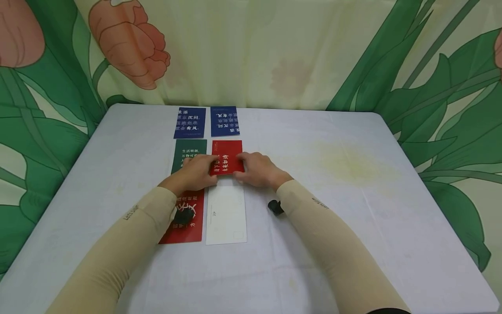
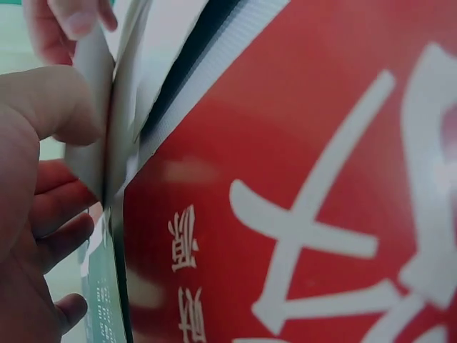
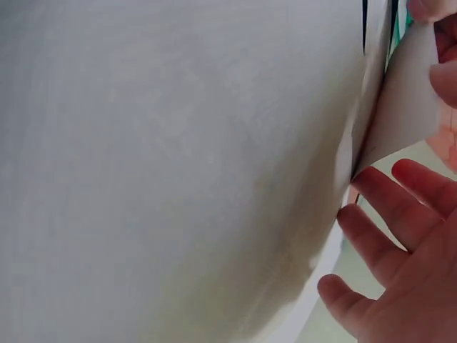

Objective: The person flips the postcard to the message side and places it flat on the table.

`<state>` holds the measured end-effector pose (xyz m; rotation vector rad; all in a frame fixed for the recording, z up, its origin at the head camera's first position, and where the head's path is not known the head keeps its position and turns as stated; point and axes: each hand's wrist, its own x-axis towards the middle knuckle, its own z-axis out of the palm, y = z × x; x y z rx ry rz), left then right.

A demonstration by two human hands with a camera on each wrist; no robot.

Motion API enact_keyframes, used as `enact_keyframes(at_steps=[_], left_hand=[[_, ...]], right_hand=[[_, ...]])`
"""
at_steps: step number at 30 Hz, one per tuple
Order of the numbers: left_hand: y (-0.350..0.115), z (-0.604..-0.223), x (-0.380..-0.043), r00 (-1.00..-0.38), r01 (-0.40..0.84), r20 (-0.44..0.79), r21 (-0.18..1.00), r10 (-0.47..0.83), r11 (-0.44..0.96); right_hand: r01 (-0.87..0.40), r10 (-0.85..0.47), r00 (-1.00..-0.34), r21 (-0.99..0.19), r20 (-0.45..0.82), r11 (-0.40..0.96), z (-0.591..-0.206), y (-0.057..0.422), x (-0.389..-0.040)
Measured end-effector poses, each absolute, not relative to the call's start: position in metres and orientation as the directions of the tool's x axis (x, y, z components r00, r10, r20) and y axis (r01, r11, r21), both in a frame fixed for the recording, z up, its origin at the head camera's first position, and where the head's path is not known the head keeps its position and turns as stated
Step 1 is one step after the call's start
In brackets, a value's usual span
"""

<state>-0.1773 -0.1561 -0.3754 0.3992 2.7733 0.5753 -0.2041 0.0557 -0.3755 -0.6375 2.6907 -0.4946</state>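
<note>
A red card with white writing (image 1: 227,158) lies between my two hands, which pinch it from opposite sides. My left hand (image 1: 197,171) grips its left edge, thumb on the near side. At its right edge, my right hand (image 1: 262,168) has thumb and fingertips on the card. In the right wrist view the card's pale underside (image 3: 408,100) shows, tilted up over the table. Directly in front of it lies a white card (image 1: 226,218). Under my left forearm is a large red card (image 1: 196,231), partly hidden, and beyond it a green card (image 1: 189,147), partly covered by my left hand.
Two dark blue cards, one on the left (image 1: 190,123) and one on the right (image 1: 225,121), lie at the table's far edge. A white cloth covers the table (image 1: 353,244). A floral curtain (image 1: 251,52) hangs behind it.
</note>
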Motion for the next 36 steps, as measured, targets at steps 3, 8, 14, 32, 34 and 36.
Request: enact_keyframes(at_steps=[3, 8, 14, 32, 34, 36], left_hand=[[-0.157, -0.377, -0.177, -0.928, 0.207, -0.196, 0.441, 0.318, 0.874], [-0.159, -0.380, -0.176, -0.938, 0.195, -0.172, 0.460, 0.302, 0.866], [-0.160, -0.382, -0.173, -0.950, 0.169, -0.158, 0.471, 0.271, 0.866], [-0.167, -0.387, -0.166, -0.973, 0.113, -0.112, 0.537, 0.203, 0.836], [-0.167, -0.385, -0.166, -0.978, 0.104, -0.097, 0.544, 0.185, 0.833], [-0.167, -0.383, -0.165, -0.983, 0.093, -0.079, 0.561, 0.165, 0.822]], right_hand=[[-0.409, -0.507, -0.827, -0.360, -0.241, 0.838, -0.375, 0.054, -0.202], [-0.433, -0.529, -0.809, -0.347, -0.257, 0.832, -0.373, 0.054, -0.200], [-0.343, -0.463, -0.860, -0.430, -0.214, 0.835, -0.376, 0.060, -0.202], [-0.260, -0.420, -0.902, -0.648, -0.102, 0.716, -0.376, 0.066, -0.198], [-0.258, -0.412, -0.907, -0.661, -0.085, 0.705, -0.376, 0.067, -0.197], [-0.260, -0.406, -0.912, -0.670, -0.068, 0.696, -0.375, 0.067, -0.197]])
